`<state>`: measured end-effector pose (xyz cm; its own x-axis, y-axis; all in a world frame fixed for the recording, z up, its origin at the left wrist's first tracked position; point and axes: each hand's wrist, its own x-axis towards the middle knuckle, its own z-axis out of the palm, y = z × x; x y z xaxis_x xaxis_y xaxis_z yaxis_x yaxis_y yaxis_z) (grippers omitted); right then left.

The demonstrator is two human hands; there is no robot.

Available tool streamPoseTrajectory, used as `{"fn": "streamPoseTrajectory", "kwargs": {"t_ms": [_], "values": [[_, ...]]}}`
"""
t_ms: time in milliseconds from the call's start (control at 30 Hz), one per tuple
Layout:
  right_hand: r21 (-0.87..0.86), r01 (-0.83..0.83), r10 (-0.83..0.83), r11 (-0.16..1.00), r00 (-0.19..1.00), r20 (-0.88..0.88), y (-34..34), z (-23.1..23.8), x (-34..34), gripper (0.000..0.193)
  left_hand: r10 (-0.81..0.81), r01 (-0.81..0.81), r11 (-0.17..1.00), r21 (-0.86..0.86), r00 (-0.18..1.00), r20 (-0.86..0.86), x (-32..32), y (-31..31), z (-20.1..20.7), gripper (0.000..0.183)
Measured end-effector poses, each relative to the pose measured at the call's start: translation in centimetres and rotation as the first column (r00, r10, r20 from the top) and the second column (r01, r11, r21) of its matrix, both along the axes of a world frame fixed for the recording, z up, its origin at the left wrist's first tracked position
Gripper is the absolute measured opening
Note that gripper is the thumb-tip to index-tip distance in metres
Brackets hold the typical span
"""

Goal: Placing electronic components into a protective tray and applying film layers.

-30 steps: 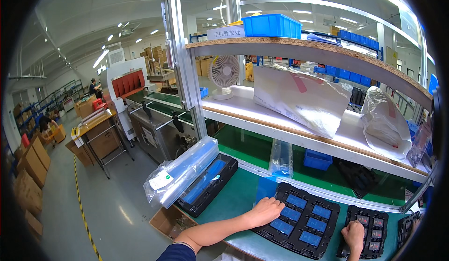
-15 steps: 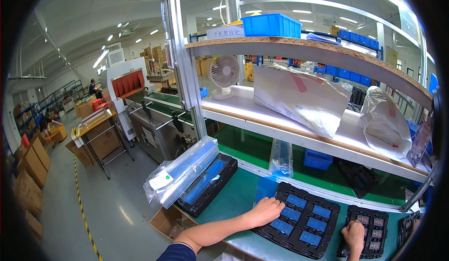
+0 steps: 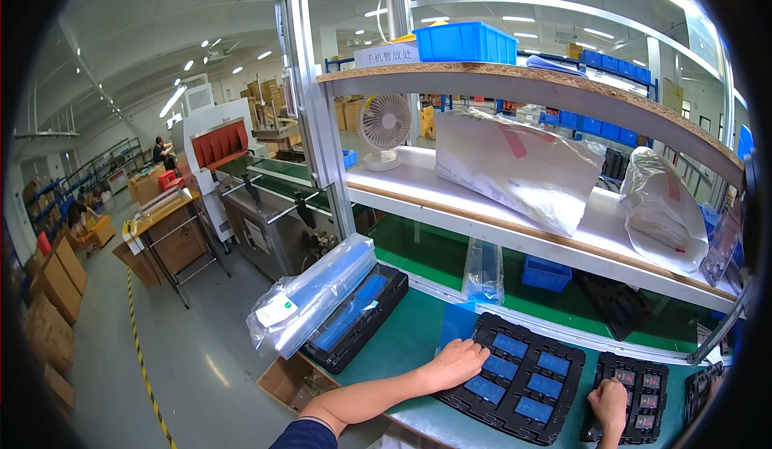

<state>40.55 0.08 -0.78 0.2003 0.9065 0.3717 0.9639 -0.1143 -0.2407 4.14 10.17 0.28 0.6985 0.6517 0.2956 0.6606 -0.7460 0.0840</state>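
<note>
At the left edge of a black plastic tray, my left hand is closed, its fingers curled under and its knuckles up. What it pinches, if anything, is hidden. Flat rectangular pieces under blue film fill the tray's pockets in two columns. A loose sheet of clear blue film lies by the tray's far left corner. My right hand, also closed, rests on the left side of a smaller black tray, which holds small dark pieces with red marks. Its fingertips are out of sight.
Another person's hand is by a third black tray at far right. On the left, plastic-wrapped film rolls lie on a black tray above a cardboard box. A shelf carries a fan and foil bags.
Both my hands and the trays stay where they were. Far back on the left, a crouching person has shifted posture beside an orange box.
</note>
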Motion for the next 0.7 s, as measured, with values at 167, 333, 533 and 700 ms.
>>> {"fn": "streamPoseTrajectory", "kwargs": {"t_ms": [167, 333, 533, 700], "values": [[-0.005, 0.003, -0.003, 1.000, 1.000, -0.002, -0.11, 0.37, -0.28, 0.012, -0.002, 0.002, 1.000, -0.005, 1.000, 0.011, -0.03, -0.11, 0.08, 0.017], [-0.011, -0.003, 0.003, 1.000, 1.000, -0.015, -0.09, 0.42, -0.25, 0.013, 0.004, -0.004, 1.000, -0.010, 1.000, 0.003, 0.03, -0.08, 0.12, 0.017], [-0.010, -0.006, 0.006, 1.000, 1.000, -0.011, -0.06, 0.45, -0.28, 0.012, 0.003, -0.003, 1.000, 0.007, 1.000, 0.004, 0.01, -0.03, 0.00, 0.017], [-0.018, 0.006, -0.006, 1.000, 1.000, -0.013, -0.02, 0.32, -0.17, 0.012, 0.002, -0.002, 1.000, 0.009, 1.000, 0.004, 0.03, -0.04, 0.06, 0.017]]}}
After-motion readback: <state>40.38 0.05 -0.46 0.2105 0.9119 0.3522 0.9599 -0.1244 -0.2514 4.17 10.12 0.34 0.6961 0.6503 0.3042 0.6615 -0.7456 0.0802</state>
